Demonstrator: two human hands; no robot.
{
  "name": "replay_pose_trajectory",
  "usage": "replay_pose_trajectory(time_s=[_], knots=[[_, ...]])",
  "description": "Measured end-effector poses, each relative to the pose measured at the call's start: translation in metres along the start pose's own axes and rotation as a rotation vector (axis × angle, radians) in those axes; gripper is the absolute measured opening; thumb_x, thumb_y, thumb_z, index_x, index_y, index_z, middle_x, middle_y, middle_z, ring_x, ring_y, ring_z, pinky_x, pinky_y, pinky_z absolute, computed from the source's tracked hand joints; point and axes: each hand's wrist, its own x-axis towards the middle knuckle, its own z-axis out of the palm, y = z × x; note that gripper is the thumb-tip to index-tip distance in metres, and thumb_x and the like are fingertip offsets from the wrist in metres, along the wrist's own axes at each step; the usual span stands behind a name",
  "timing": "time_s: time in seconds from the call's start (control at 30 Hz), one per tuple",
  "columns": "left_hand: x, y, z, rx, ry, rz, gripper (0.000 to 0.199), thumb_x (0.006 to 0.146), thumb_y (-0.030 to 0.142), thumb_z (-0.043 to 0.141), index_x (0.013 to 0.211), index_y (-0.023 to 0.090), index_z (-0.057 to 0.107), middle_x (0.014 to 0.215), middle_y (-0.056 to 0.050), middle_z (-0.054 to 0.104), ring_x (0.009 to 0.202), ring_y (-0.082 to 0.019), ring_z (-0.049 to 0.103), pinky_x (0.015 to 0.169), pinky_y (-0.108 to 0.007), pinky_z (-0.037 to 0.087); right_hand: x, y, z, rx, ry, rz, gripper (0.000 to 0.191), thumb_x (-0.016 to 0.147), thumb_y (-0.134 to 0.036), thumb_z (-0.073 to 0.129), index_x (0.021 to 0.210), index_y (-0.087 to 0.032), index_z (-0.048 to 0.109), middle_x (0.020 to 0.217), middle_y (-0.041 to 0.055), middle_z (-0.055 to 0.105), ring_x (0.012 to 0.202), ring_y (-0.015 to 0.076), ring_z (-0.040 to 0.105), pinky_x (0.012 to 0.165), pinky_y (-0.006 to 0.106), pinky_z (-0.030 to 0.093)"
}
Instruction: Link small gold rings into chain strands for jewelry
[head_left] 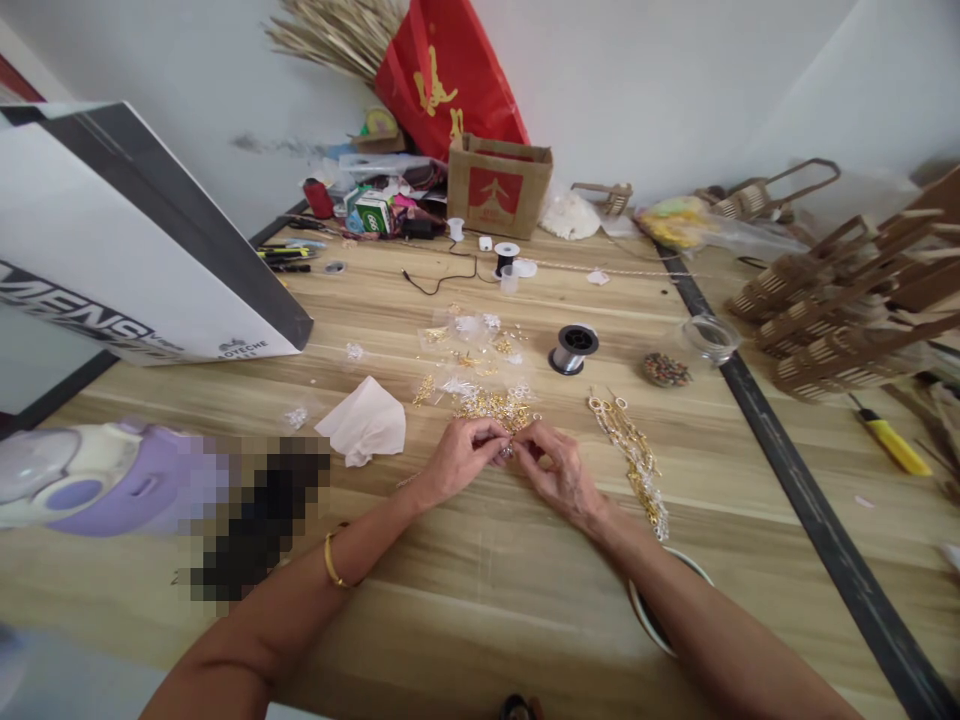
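My left hand (466,455) and my right hand (555,468) meet at the middle of the wooden table. Between their fingertips is a small shiny metal piece (507,451); both hands pinch at it, and its exact shape is too small to tell. Just beyond the fingers lies a pile of gold and silver findings (495,405). Gold and silver chains (634,455) stretch out to the right of my right hand. A crumpled white tissue (365,422) rests left of my left hand.
A wire spool (574,350) and a clear jar of beads (667,368) stand beyond the hands. A round-rimmed container (651,615) sits partly under my right forearm. Wooden baskets (825,300) are at right, a large white box (127,240) at left, a paper bag (499,190) at back.
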Motion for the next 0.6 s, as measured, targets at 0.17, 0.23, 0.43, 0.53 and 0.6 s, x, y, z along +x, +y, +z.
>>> replay_pose_trajectory(time_s=[0.17,0.23,0.43,0.53,0.6], knots=[[0.0012,0.0039,-0.0007,-0.084,-0.004,-0.059,0.022,0.075,0.032,0.065,0.075,0.011,0.061,0.062,-0.001,0.061,0.058,-0.011,0.059,0.059,-0.023,0.050,0.0002,0.0016,-0.0004,0.069,-0.003,0.093,0.012,0.086,-0.022,0.050,0.078,-0.018,0.057,0.067,0.0012,0.059,0.057,0.0120,0.051,0.053,0.023,0.041],[0.0016,0.0048,-0.0017,-0.113,-0.001,-0.071,0.022,0.075,0.032,0.065,0.076,0.011,0.061,0.064,-0.001,0.061,0.059,-0.011,0.058,0.060,-0.023,0.049,0.0005,0.0024,-0.0006,0.115,-0.003,0.138,0.012,0.086,-0.022,0.050,0.078,-0.017,0.058,0.068,0.0014,0.060,0.057,0.0115,0.052,0.052,0.022,0.041],[0.0017,0.0054,-0.0017,-0.063,0.000,-0.087,0.015,0.070,0.024,0.068,0.079,0.011,0.065,0.071,-0.002,0.064,0.064,-0.011,0.057,0.064,-0.023,0.047,0.0024,-0.0002,-0.0018,0.232,0.003,0.240,0.013,0.084,-0.026,0.053,0.077,-0.017,0.058,0.070,0.0020,0.061,0.061,0.0126,0.055,0.052,0.022,0.043],[0.0018,0.0054,-0.0008,0.002,0.021,-0.071,0.010,0.069,0.018,0.067,0.077,0.012,0.065,0.074,-0.003,0.065,0.067,-0.011,0.057,0.064,-0.022,0.045,0.0032,-0.0021,-0.0027,0.267,-0.004,0.273,0.015,0.084,-0.029,0.054,0.076,-0.017,0.058,0.069,0.0017,0.060,0.061,0.0126,0.054,0.053,0.022,0.043],[0.0016,0.0066,-0.0010,-0.009,0.014,-0.080,0.010,0.070,0.017,0.066,0.077,0.012,0.066,0.072,-0.002,0.064,0.066,-0.011,0.057,0.063,-0.022,0.044,0.0034,-0.0025,-0.0031,0.275,-0.007,0.294,0.016,0.084,-0.031,0.054,0.076,-0.017,0.058,0.068,0.0012,0.059,0.060,0.0120,0.052,0.052,0.022,0.041]])
